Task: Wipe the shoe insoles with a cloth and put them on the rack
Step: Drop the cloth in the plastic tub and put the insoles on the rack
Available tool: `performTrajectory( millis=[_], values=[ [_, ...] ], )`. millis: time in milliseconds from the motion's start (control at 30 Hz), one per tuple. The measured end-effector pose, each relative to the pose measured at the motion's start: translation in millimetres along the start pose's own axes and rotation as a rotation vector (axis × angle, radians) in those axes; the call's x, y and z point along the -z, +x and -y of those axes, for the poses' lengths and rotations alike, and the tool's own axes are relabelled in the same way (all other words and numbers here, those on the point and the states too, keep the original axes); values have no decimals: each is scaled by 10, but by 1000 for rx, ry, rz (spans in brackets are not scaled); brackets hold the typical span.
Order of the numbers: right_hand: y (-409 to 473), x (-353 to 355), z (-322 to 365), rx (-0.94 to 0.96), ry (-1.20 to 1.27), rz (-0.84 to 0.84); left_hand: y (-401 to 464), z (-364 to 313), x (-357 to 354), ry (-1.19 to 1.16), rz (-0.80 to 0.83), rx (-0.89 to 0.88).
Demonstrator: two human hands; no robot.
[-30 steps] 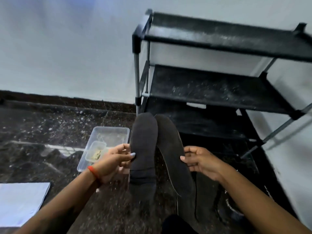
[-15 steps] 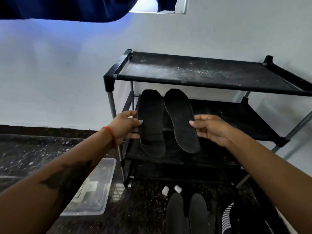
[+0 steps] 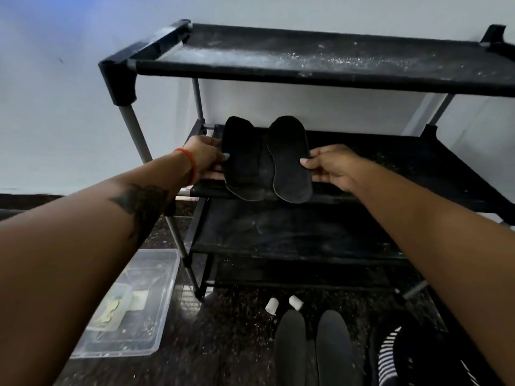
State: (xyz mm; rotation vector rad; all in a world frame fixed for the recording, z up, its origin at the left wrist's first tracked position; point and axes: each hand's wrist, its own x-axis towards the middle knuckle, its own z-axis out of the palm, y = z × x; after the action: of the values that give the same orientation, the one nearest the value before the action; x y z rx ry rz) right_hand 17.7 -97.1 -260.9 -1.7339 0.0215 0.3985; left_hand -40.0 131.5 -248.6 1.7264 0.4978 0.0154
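A clear plastic tub [image 3: 133,307] sits on the dark floor [image 3: 228,344] at the left; above it the left hand [image 3: 203,157], a red band at its wrist, grips the outer edge of the left insole [image 3: 242,162]; the right insole [image 3: 289,160] lies just beside it, heels jutting past the front of the rack's [image 3: 306,59] second shelf [image 3: 390,162], toes tilted up; the right hand [image 3: 331,165] pinches its outer edge; below, a pair of black shoes [image 3: 312,349] stands on the floor, striped fabric [image 3: 390,355] to their right.
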Motion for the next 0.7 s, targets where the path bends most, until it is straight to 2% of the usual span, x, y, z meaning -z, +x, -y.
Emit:
performTrajectory(
  millis=[167, 367, 467, 600, 700],
  values=[
    [44, -98, -32, 35, -37, -123, 94, 25, 8, 110, -70, -55],
    [-358, -71, 39, 261, -469, -241, -290, -138, -62, 600, -258, -346],
    [-721, -21, -7, 397, -526, -287, -673, -170, -226, 631, -278, -491],
    [-1273, 81, -160, 555, -589, -343, -1174, -58, -501, 655, -223, -664],
    [-1656, 169, -362, 604, -630, -381, -1541, 123, -765, 688, -196, -745]
  ],
)
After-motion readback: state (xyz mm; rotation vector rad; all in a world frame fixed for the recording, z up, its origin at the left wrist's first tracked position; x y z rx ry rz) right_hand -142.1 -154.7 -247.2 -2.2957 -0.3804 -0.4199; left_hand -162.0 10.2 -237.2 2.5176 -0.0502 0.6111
